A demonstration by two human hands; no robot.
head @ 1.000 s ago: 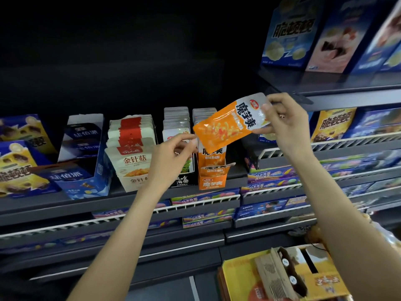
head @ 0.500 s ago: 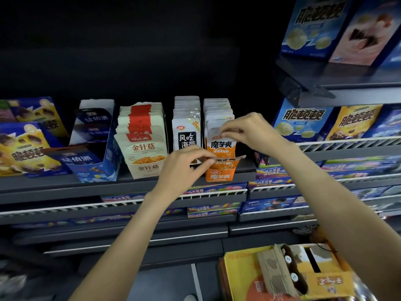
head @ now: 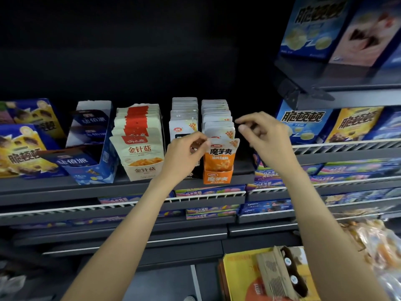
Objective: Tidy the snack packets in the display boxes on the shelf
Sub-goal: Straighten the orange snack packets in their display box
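Pinching front orange packet (head: 220, 156) at its top corner with left hand (head: 184, 156); right hand (head: 265, 135) loose, empty; light, floppy, best gripped along sealed top edge

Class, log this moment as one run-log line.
left hand: pinches front orange packet | right hand: free, beside row | packet: upright in orange display box

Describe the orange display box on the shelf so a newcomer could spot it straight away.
On the dark middle shelf, four upright display boxes stand side by side. The orange display box is the rightmost, where the left hand pinches the front packet. It alone has an orange front.
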